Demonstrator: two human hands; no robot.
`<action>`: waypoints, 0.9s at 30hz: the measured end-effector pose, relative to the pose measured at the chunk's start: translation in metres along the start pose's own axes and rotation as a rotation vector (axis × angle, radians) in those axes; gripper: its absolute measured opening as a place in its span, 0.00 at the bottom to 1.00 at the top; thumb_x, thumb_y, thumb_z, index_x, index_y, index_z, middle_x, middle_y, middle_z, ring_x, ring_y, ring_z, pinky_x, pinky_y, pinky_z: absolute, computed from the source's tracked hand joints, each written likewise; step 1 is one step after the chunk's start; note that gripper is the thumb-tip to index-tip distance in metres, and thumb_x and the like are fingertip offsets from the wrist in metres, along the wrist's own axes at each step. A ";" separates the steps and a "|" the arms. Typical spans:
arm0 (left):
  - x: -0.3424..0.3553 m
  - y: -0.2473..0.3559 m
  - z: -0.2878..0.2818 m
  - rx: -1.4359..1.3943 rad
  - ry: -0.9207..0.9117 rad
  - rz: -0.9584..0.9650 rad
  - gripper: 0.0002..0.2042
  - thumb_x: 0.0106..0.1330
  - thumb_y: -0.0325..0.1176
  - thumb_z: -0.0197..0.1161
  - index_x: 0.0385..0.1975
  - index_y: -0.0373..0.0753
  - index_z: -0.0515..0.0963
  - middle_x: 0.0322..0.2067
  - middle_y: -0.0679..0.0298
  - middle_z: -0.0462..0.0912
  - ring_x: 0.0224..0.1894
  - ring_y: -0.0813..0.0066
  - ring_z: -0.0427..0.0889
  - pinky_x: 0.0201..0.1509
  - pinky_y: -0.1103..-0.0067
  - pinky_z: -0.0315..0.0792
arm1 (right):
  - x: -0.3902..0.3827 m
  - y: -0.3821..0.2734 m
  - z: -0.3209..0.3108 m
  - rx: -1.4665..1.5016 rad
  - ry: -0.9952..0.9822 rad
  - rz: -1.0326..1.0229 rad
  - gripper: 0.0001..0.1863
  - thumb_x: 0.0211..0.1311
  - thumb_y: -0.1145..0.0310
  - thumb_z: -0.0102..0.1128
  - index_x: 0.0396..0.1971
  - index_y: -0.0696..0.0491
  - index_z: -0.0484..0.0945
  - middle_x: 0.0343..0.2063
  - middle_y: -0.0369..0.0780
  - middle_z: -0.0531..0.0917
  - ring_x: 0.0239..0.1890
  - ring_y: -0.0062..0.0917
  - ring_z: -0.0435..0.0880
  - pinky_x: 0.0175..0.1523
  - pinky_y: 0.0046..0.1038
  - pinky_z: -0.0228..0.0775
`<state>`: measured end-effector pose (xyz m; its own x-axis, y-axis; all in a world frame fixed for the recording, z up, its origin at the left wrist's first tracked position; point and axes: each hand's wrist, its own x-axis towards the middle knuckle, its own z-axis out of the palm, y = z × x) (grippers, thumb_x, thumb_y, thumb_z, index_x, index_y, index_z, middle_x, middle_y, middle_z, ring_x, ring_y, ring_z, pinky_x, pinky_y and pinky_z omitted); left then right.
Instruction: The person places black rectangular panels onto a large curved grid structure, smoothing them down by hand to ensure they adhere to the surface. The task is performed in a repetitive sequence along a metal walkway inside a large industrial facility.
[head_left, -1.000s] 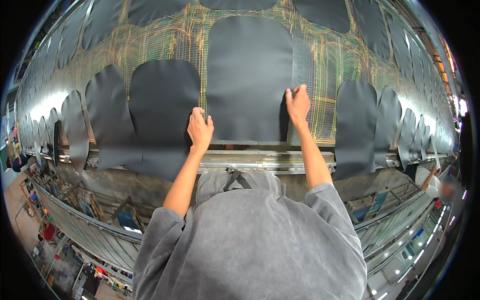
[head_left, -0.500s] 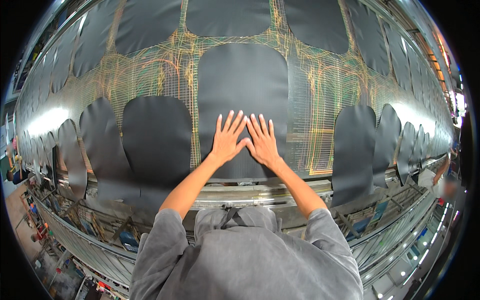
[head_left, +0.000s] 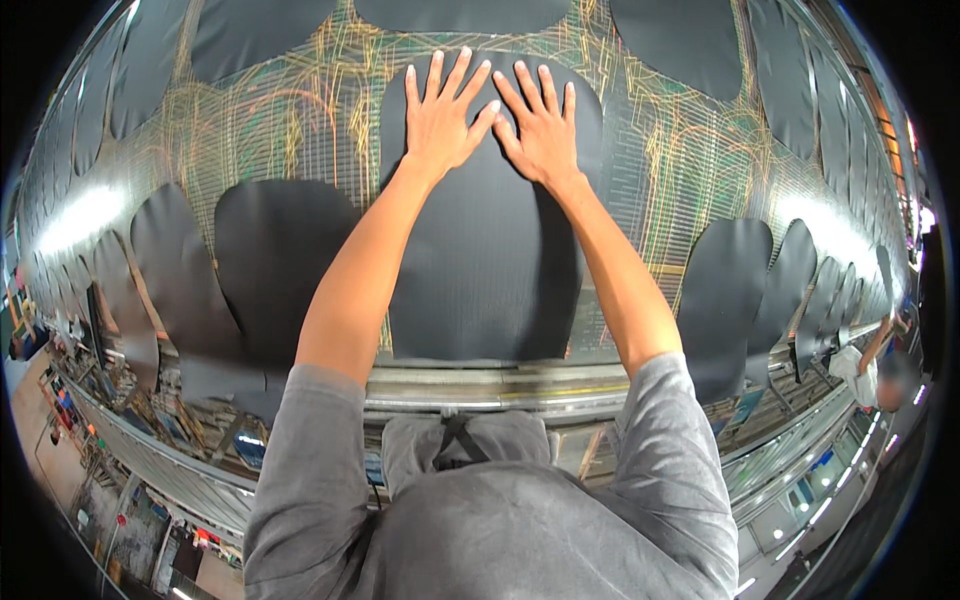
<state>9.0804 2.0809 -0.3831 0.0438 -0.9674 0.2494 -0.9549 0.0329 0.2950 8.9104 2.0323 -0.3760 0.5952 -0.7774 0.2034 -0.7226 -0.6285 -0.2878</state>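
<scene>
A black sheet panel (head_left: 480,260) with rounded far corners lies flat in front of me on a long table (head_left: 290,140) marked with many yellow, green and orange lines. My left hand (head_left: 440,120) rests palm down near its far end, fingers spread. Beside it, my right hand (head_left: 540,125) also presses flat on the panel with fingers apart. The two thumbs nearly meet. Neither hand holds anything.
Similar black panels lie to the left (head_left: 285,250) and right (head_left: 725,290), some hanging over the near edge. Another row (head_left: 460,12) lies along the far side. A metal rail (head_left: 480,390) runs along the near edge. At the far right stands another person (head_left: 852,372).
Both hands have slid forward over the panel, from its near half to its far end, staying flat. My arms are now stretched further out.
</scene>
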 end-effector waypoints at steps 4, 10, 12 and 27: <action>-0.047 0.032 -0.004 0.028 -0.025 -0.110 0.26 0.74 0.44 0.44 0.70 0.47 0.61 0.72 0.57 0.55 0.75 0.49 0.49 0.74 0.48 0.39 | -0.036 -0.033 0.000 -0.015 0.018 0.099 0.29 0.71 0.53 0.43 0.69 0.45 0.63 0.72 0.48 0.57 0.74 0.50 0.48 0.74 0.57 0.33; -0.227 0.085 -0.077 -0.129 -0.307 -0.103 0.27 0.72 0.43 0.48 0.69 0.43 0.62 0.73 0.56 0.54 0.75 0.49 0.49 0.74 0.49 0.41 | -0.209 -0.118 -0.045 0.140 -0.296 0.059 0.30 0.70 0.56 0.44 0.71 0.46 0.60 0.73 0.49 0.53 0.75 0.49 0.46 0.75 0.54 0.33; -0.298 0.088 -0.097 -0.124 -0.366 -0.066 0.29 0.70 0.46 0.51 0.70 0.46 0.62 0.73 0.58 0.54 0.74 0.50 0.49 0.73 0.47 0.41 | -0.275 -0.139 -0.057 0.202 -0.354 0.027 0.32 0.69 0.52 0.48 0.71 0.43 0.60 0.73 0.47 0.53 0.75 0.47 0.46 0.75 0.53 0.33; -0.355 0.004 -0.207 -0.405 0.069 -0.438 0.10 0.65 0.38 0.61 0.35 0.39 0.84 0.35 0.59 0.87 0.43 0.60 0.84 0.65 0.56 0.63 | -0.288 -0.232 -0.097 0.430 -0.627 0.237 0.18 0.64 0.57 0.56 0.44 0.54 0.82 0.48 0.50 0.82 0.51 0.44 0.79 0.57 0.43 0.68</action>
<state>9.1214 2.4763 -0.2797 0.4396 -0.8945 0.0809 -0.6567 -0.2587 0.7084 8.8723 2.3996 -0.2773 0.6215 -0.6508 -0.4362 -0.7321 -0.2841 -0.6191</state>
